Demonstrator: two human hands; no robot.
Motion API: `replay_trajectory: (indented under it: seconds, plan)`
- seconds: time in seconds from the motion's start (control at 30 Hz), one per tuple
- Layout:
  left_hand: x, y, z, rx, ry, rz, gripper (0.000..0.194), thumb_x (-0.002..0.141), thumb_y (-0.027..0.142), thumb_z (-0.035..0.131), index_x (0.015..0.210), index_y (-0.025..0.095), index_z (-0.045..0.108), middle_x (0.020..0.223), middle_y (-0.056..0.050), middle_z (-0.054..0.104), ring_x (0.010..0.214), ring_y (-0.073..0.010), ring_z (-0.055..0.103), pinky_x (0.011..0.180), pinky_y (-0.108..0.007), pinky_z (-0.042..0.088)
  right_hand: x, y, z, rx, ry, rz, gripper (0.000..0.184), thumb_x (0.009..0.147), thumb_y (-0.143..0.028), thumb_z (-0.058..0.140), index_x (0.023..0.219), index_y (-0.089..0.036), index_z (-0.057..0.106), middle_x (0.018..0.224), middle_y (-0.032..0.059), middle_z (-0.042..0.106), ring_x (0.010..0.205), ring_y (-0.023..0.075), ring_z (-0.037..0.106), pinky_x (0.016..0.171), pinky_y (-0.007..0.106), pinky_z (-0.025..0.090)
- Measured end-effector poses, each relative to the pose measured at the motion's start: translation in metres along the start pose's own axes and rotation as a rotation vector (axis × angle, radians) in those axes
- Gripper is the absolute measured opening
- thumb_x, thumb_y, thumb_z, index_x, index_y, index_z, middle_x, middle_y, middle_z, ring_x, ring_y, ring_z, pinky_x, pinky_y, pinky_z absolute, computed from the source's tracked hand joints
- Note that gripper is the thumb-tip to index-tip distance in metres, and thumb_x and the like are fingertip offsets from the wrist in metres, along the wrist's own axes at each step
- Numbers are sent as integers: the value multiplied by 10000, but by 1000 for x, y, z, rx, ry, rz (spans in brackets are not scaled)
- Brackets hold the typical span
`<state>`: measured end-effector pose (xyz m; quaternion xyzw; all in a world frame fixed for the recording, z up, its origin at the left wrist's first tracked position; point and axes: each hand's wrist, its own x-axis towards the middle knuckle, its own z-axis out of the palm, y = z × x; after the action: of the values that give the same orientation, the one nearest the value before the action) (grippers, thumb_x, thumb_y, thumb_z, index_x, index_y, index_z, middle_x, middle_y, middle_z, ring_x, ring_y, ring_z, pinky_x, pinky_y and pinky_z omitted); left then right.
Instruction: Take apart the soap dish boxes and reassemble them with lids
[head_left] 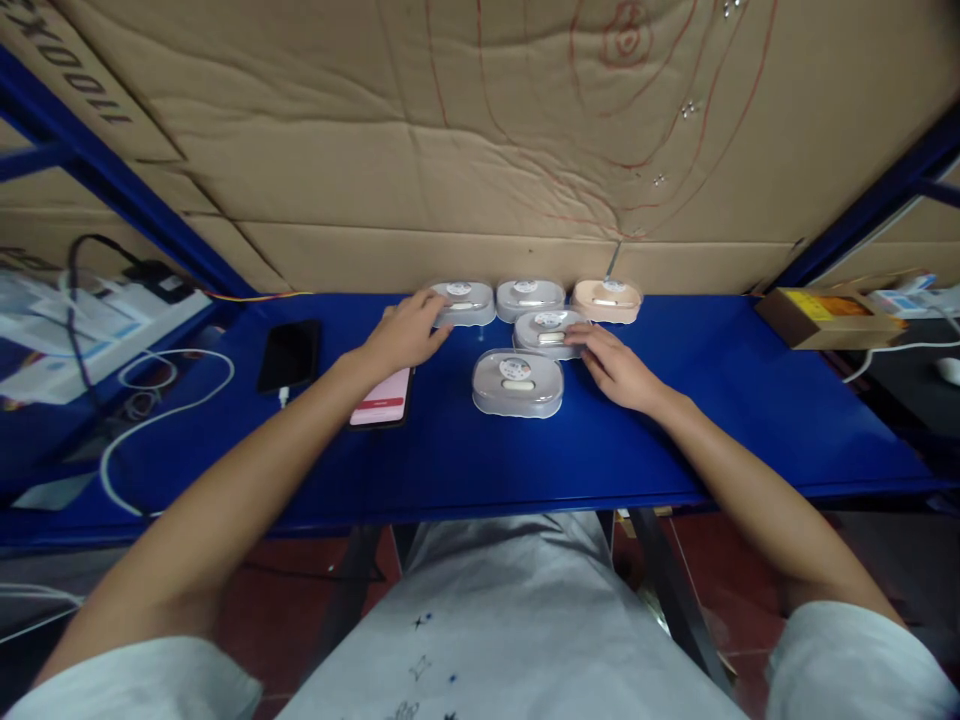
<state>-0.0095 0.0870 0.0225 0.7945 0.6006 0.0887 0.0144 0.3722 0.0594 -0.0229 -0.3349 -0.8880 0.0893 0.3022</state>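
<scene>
Two hands (409,332) (621,372) at cases (551,339), well back from table edge (525,503)

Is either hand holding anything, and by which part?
Left hand: at the left end of the back-left lidded container; right hand: at the right end of the middle container. Actual holding can't be told.

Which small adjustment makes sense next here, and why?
Probably a gentle nudge of the middle grey case leftward with the right hand: its fingers already appear to touch that case's right end, and the case sits right of the nearest one.
</scene>
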Motion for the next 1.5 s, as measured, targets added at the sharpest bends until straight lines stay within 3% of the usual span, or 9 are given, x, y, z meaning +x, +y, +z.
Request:
replay_trajectory:
  seconds: [0.13,0.27,0.37,0.67,0.8,0.93,1.17,1.37,1.5]
  plan:
    - [-23,23,6,-97,39,127,590,1129,504,393,1623,195,487,1779,-206,370,1653,-391,363,1320,-642,287,-1,1,3,35,8,-39,366,1147,-294,371,1427,-273,605,1503,153,671,1491,305,587,1247,612,478]
    - [-48,52,7,-221,-104,404,683,1063,660,529,1631,282,492,1747,-130,464,1602,-363,456,1302,-549,358,-1,-3,-1,-69,11,0,341,1122,-295,442,1403,-234,626,1494,174,676,1439,346,621,1185,603,508]
    - [-55,52,2,-182,-106,363,674,1036,656,575,1589,274,538,1652,-118,574,1536,-363,533,1274,-538,394,-2,-3,-7,-200,44,105,346,1097,-335,510,1394,-218,644,1424,179,712,1350,391,658,1103,611,532]
    - [-28,-12,10,-178,-21,191,709,1020,584,533,1635,236,480,1714,-167,479,1567,-403,478,1290,-613,381,-5,11,-11,-242,91,160,379,1071,-395,558,1368,-196,681,1373,190,698,1295,403,653,1078,594,544]
    - [-23,-8,17,-271,-41,253,755,1043,645,500,1669,229,437,1765,-159,414,1640,-387,382,1349,-591,302,-5,5,-8,-258,60,122,444,1080,-404,554,1458,-190,647,1448,202,668,1341,400,642,1104,590,532]
    - [-28,9,12,-300,-57,262,957,917,805,642,1644,206,470,1774,-182,387,1640,-431,372,1352,-577,304,-4,-9,-6,-325,91,143,487,1097,-442,537,1517,-207,608,1496,214,652,1385,432,611,1112,630,496]
    - [-42,23,2,-514,-54,212,834,871,820,705,1467,246,594,1458,-118,676,1287,-349,685,1147,-498,527,2,-57,22,-256,-21,-168,545,1129,-443,526,1615,-199,493,1597,205,601,1470,381,565,1174,576,477]
    - [-22,4,8,-468,96,128,754,886,731,708,1433,224,597,1492,-143,638,1324,-352,646,1158,-515,505,11,-69,37,-323,-41,-236,410,1138,-366,515,1463,-149,640,1472,218,688,1390,381,622,1113,555,508]
    - [-7,-4,17,-415,9,169,735,892,740,681,1418,232,605,1518,-150,643,1415,-369,609,1216,-531,461,14,-75,41,-214,-101,-291,389,1141,-366,526,1437,-148,653,1411,192,732,1368,344,647,1117,514,509]
